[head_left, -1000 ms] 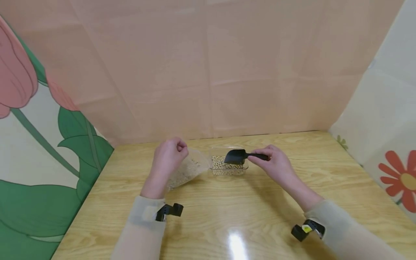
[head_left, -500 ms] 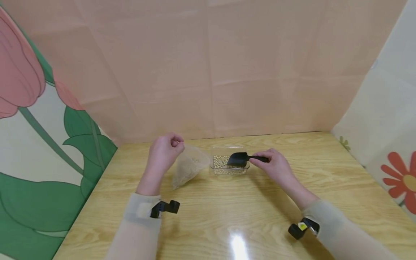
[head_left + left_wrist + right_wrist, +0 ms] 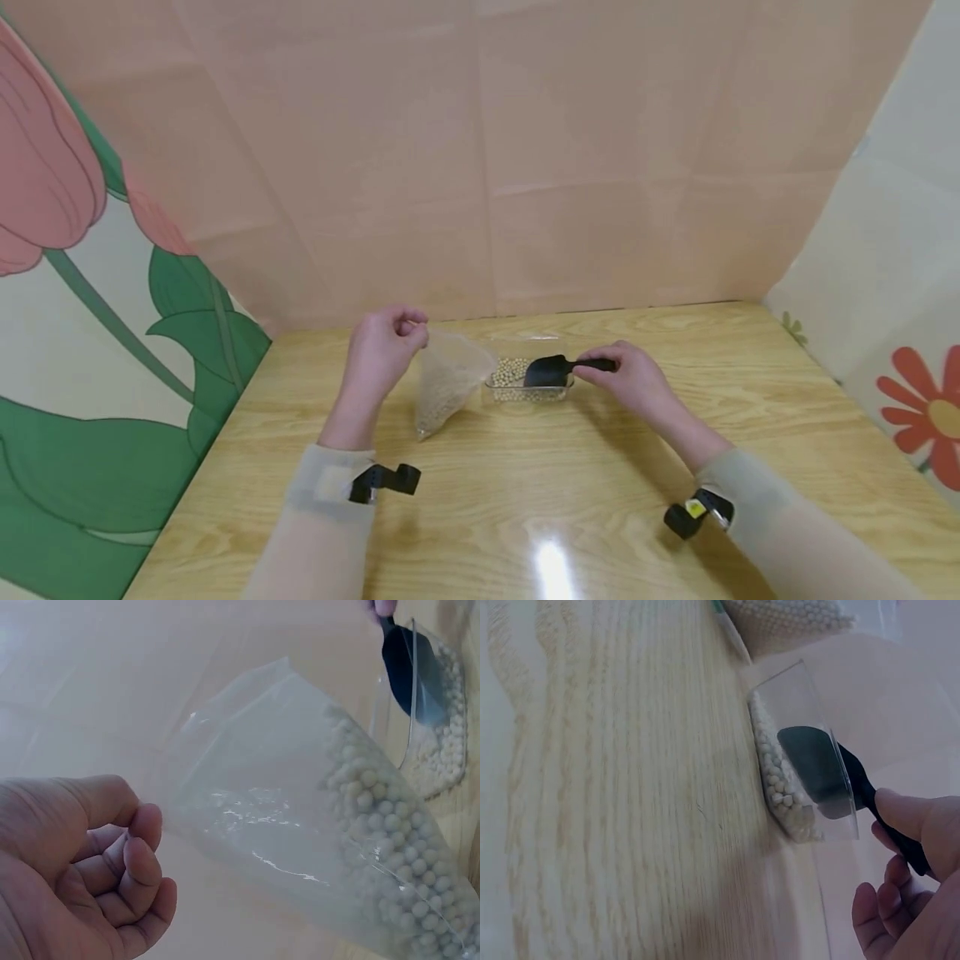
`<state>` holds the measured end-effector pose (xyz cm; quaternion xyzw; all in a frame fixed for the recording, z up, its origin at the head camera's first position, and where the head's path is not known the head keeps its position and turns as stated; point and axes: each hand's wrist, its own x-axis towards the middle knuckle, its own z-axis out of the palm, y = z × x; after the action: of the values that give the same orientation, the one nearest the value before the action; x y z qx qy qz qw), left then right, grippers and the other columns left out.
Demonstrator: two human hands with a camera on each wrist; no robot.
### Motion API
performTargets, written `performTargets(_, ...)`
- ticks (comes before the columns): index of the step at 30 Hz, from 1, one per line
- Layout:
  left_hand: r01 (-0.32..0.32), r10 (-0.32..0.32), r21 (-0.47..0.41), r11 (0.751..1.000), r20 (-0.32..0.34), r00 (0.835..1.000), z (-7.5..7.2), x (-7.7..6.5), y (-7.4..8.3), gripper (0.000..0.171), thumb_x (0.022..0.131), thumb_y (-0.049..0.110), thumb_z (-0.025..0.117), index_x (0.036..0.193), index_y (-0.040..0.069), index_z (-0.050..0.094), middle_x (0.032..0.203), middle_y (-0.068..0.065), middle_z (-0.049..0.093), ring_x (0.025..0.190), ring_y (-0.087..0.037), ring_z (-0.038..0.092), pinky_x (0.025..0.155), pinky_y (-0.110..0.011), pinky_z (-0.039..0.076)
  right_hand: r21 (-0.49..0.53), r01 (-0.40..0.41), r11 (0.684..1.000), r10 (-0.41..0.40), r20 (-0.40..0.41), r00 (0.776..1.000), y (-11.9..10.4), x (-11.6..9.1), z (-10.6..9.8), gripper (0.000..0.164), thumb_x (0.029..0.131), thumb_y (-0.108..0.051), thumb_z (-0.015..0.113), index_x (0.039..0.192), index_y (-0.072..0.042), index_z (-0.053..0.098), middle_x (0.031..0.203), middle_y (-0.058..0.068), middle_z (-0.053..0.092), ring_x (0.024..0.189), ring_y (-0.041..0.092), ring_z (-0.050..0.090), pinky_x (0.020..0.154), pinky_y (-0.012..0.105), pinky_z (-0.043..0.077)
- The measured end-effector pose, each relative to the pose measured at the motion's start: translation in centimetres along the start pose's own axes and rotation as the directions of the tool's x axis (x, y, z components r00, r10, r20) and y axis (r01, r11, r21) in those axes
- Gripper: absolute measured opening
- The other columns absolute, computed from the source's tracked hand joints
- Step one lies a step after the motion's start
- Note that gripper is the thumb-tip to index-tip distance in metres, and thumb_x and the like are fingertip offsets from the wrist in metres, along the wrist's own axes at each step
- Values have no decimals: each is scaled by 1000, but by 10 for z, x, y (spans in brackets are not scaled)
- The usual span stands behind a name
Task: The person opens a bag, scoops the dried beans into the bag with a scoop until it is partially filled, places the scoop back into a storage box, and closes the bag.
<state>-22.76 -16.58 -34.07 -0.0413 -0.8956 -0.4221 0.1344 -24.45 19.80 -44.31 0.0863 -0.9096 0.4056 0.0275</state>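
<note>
My left hand pinches the upper edge of a clear plastic bag between thumb and forefinger. Small round pale beans fill the bag's lower part, and its corner points down at the table. To its right stands a clear rectangular container with a layer of the same kind of beans inside. A black scoop is dipped into this container, its blade down among the beans. Its handle is gripped by my right hand, between thumb and fingers.
Everything stands on a wood-grain table. A pink sheet hangs behind its back edge. Flower-patterned panels stand at the left and right. Each forearm carries a small black wrist camera.
My left hand has drawn the bag up slightly, so it hangs more upright and nearer the container. The scoop has gone a little lower into the container with my right hand.
</note>
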Motion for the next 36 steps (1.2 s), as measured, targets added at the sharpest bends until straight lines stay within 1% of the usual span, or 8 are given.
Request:
performTargets(7, 55, -58, -83, 995, -28, 998, 5, -3, -1, 16, 100, 7, 71, 112, 4, 81, 87, -4, 78, 78, -22, 69, 64, -31, 46, -11, 17, 1000, -17, 31, 999, 3, 4, 2, 35, 102, -34, 82, 127, -9, 82, 130, 18, 70, 119, 37, 66, 100, 58, 53)
performTargets(13, 87, -95, -123, 989, -60, 994, 14, -5, -6, 17, 99, 6, 70, 112, 3, 81, 86, -4, 77, 79, -20, 67, 67, -31, 47, -15, 54, 998, -54, 23, 998, 4, 4, 3, 29, 102, -30, 83, 121, -8, 83, 121, 15, 73, 109, 32, 67, 89, 46, 53)
performTargets(17, 82, -96, -141, 987, -91, 991, 17, -6, -7, 18, 98, 5, 70, 111, 3, 82, 85, -4, 77, 78, -20, 66, 68, -31, 47, -13, 77, 997, -77, 15, 997, 3, 2, 1, 29, 102, -29, 83, 120, -7, 83, 118, 13, 73, 110, 32, 67, 90, 47, 54)
performTargets(21, 69, -88, -155, 986, -117, 989, 21, -8, -7, 17, 96, 4, 70, 108, 3, 83, 84, -5, 78, 77, -19, 66, 67, -29, 47, -28, 123, 992, -125, -47, 991, -4, -2, -1, 31, 102, -27, 83, 123, -5, 82, 122, 17, 73, 115, 38, 67, 98, 57, 55)
performTargets(24, 67, -90, -163, 984, -139, 986, 23, -8, -6, 17, 95, 3, 70, 106, 4, 83, 83, -5, 78, 76, -19, 66, 68, -29, 47, -34, 194, 980, -197, -117, 973, -16, -5, 0, 30, 100, -23, 84, 124, -4, 81, 121, 18, 74, 116, 42, 66, 101, 62, 53)
performTargets(27, 74, -104, -178, 981, -163, 981, 27, -9, -6, 18, 94, 2, 70, 105, 4, 84, 82, -5, 77, 77, -19, 67, 68, -28, 47, -7, 245, 970, -243, -152, 958, -30, -7, 3, 29, 100, -21, 85, 124, -5, 82, 119, 17, 74, 114, 41, 65, 101, 62, 52)
performTargets(31, 81, -122, -210, 974, -186, 975, 31, -9, -4, 18, 94, 1, 70, 106, 2, 83, 83, -5, 77, 79, -19, 68, 68, -25, 49, 63, 256, 964, -243, -168, 955, -45, -9, 13, 28, 101, -18, 84, 126, -6, 81, 113, 13, 74, 108, 32, 65, 96, 54, 54)
performTargets(36, 90, -142, -234, 968, -213, 967, 33, -10, 0, 18, 93, 2, 70, 105, 3, 84, 83, -4, 77, 78, -16, 68, 66, -23, 48, 184, 225, 957, -196, -161, 967, -66, -11, 26, 27, 100, -16, 84, 126, -8, 82, 101, 6, 72, 94, 23, 65, 82, 33, 54)
